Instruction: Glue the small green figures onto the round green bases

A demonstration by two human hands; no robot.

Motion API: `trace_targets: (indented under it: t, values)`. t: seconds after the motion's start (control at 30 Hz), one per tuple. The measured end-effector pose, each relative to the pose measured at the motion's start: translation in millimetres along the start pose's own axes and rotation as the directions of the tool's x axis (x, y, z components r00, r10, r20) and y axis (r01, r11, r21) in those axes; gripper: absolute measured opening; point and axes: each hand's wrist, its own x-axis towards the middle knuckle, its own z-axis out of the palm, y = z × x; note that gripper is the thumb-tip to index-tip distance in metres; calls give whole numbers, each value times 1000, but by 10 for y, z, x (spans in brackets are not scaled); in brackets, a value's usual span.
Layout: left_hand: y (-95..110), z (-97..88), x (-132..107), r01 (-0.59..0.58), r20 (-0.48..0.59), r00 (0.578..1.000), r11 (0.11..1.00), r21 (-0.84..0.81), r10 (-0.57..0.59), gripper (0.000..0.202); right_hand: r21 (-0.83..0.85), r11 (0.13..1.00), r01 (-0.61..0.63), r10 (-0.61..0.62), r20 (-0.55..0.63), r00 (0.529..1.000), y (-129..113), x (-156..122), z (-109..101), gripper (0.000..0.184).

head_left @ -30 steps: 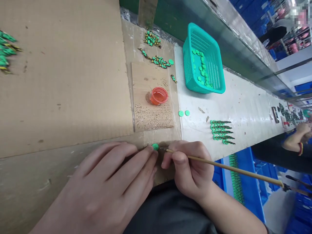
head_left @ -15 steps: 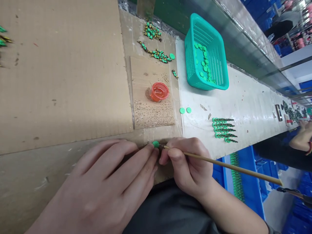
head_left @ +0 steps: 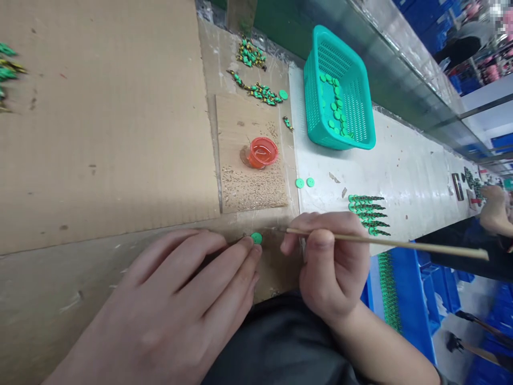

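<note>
My left hand (head_left: 180, 299) pinches a small green disc (head_left: 256, 238) at its fingertips, just above the table's near edge. The disc is round and flat, like a button; part of it is hidden by the fingers. A thin wooden stick (head_left: 420, 247) with a fine tip is gripped in my right hand (head_left: 336, 262). That tip points left toward the disc, with a gap between them. Beyond my hands, a small red cup (head_left: 263, 153) of liquid stands on a speckled cardboard square (head_left: 252, 192).
A teal basket (head_left: 339, 140) holds several green discs. Two loose discs (head_left: 304, 183) lie below it, near rows of green-and-dark pieces (head_left: 366, 214). Small green-and-yellow pieces (head_left: 262, 92) are heaped at the back. Another person's hand (head_left: 495, 211) is at far right.
My right hand has drawn back to the right with the stick, away from the disc, and the stick lies more level. My left hand has stayed put with the disc.
</note>
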Motion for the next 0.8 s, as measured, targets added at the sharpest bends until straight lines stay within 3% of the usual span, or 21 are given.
trace_targets:
  t: [0.13, 0.2, 0.37, 0.57, 0.8]
  values:
    - [-7, 24, 40, -32, -24, 999, 999, 17, 32, 27, -104, 994, 14, -19, -41, 999, -27, 410, -9, 11]
    - [-9, 47, 40, -31, -58, 998, 1000, 3, 31, 27, -162, 985, 60, -60, 2, 998, 5, 678, -7, 7]
    - [-16, 88, 13, -34, -90, 995, 999, -15, 33, 29, -312, 916, 254, -207, 176, 962, 192, 1171, 55, 27]
    - [-18, 97, 27, -64, -94, 993, 997, 30, 67, 33, -313, 918, 241, -173, 230, 958, 317, 1229, 122, 27]
    - [-20, 120, 7, -29, -97, 995, 1000, -4, 28, 32, -321, 921, 218, -141, 247, 959, 310, 1224, 119, 28]
